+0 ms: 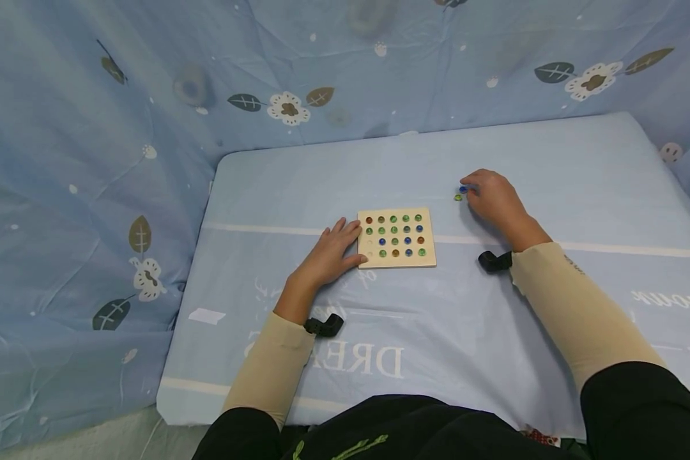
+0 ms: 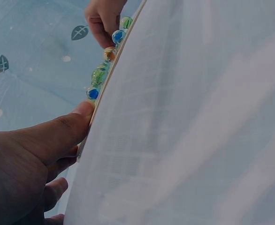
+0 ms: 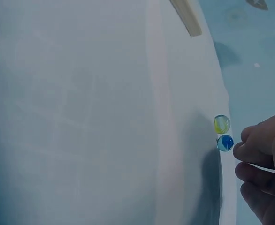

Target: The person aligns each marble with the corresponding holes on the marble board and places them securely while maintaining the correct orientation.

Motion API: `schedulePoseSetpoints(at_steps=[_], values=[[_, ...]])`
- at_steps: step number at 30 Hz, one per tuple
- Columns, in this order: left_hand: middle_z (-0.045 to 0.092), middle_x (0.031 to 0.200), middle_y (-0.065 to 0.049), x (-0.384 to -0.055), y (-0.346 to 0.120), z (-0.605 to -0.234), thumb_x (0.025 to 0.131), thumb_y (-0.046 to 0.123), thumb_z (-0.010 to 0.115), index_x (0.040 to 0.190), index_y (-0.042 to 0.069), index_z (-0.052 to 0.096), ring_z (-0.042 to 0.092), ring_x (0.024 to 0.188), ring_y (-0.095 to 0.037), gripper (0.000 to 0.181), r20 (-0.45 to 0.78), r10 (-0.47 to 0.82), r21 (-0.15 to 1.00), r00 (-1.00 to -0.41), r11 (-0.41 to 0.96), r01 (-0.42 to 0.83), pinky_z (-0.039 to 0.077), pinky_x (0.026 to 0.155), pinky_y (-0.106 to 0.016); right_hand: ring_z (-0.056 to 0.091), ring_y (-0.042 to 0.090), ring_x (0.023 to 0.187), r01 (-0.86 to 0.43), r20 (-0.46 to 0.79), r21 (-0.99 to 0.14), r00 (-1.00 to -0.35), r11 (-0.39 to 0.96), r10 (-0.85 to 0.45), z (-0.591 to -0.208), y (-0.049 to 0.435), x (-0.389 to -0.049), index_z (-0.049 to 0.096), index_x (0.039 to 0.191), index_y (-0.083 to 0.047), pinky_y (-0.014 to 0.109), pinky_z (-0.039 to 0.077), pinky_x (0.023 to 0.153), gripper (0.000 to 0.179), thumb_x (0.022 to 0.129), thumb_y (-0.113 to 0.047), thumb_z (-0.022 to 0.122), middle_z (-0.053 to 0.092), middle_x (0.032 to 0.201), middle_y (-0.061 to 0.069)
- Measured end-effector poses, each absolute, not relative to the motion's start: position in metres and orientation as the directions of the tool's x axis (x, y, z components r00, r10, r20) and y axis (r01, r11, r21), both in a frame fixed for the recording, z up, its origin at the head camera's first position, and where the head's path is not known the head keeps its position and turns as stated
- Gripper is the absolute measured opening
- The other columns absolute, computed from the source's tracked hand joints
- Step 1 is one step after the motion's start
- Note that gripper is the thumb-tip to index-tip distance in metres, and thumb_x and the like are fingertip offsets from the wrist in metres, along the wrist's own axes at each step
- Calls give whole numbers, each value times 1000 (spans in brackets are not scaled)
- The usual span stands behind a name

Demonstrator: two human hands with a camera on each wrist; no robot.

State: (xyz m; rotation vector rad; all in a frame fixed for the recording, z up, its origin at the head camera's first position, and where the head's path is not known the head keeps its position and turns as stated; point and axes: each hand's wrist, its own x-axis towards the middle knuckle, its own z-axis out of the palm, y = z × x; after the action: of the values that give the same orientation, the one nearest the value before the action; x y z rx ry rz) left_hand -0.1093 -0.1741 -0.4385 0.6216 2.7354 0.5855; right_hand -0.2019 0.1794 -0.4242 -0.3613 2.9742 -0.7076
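A light wooden board (image 1: 398, 264) lies flat on the table, bearing rows of green, blue and amber-brown glass marbles. Two bare hollows show at its lower left. My left hand (image 1: 335, 251) rests against the board's left edge, fingers spread, with the thumb at the near corner. To the right of the board, my right hand (image 1: 496, 199) reaches down with bent fingers beside a blue marble (image 3: 225, 143). In the right wrist view the fingertips sit just beside this marble, not visibly round it. A yellow-green marble (image 1: 458, 197) lies right next to the blue one.
A pale blue printed cloth covers the table (image 1: 437, 332). Patterned fabric (image 1: 345, 57) hangs behind and at the sides. Black wrist cameras are strapped to both forearms. A whitish patch (image 1: 207, 316) shows near the table's left edge.
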Motion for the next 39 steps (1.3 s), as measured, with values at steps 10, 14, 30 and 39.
schedulePoseSetpoints(at_steps=[10,14,30,39], values=[[20,157,1,-110,-174,-438,91,48,56,150,16,26,5,146,-23,74,-183,456,446,-871,828,339,9,118,-47,44,39,125,-216,-80,-419,-959,882,-273,-429,181,-207,59,125,3,53,35,104,33,93,-7,54,52,130,22],[20,157,2,-110,-174,-438,91,49,56,150,16,26,4,146,-22,74,-193,451,451,-872,830,329,9,118,-46,47,39,122,-204,-77,-410,-963,889,-257,-431,182,-205,59,123,4,52,38,103,33,93,-8,58,55,127,22],[17,157,3,-110,-175,-437,91,50,54,151,17,24,3,147,-20,74,-208,443,462,-872,830,312,8,118,-45,51,38,116,-158,-48,-426,-979,891,-197,-432,183,-203,65,114,4,52,40,99,27,92,-9,60,59,120,22],[20,157,1,-110,-174,-436,91,48,55,150,15,26,4,146,-22,74,-186,455,454,-871,826,334,9,118,-46,49,38,120,-146,24,-484,-988,863,-154,-429,184,-198,65,114,2,52,38,101,27,93,-14,59,58,123,22]])
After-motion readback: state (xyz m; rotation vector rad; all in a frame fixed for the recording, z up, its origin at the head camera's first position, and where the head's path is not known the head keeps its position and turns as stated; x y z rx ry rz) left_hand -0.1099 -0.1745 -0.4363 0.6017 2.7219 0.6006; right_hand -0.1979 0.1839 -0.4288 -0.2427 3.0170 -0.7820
